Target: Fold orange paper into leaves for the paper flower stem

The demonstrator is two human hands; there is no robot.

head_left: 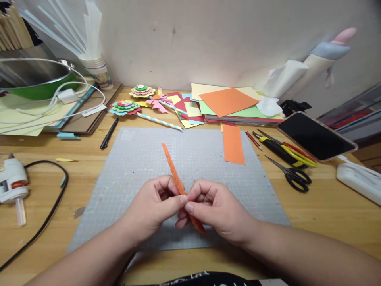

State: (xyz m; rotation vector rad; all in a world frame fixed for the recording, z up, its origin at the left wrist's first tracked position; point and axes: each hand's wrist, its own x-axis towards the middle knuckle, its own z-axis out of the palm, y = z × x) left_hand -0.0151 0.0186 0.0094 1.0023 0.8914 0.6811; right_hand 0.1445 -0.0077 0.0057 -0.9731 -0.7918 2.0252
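Observation:
My left hand [157,204] and my right hand [216,208] meet over the grey cutting mat [133,159], both pinching a narrow folded strip of orange paper [172,167]. The strip slants up to the left from my fingertips, and its lower end pokes out below my right fingers. A flat orange paper piece [233,143] lies on the mat's far right edge.
Black scissors [293,174], a yellow-handled tool [282,151] and a phone [315,135] lie to the right. Coloured paper sheets [229,103], paper flowers [126,107] and a black pen [109,133] sit behind the mat. A glue gun [13,184] with a black cable is at left.

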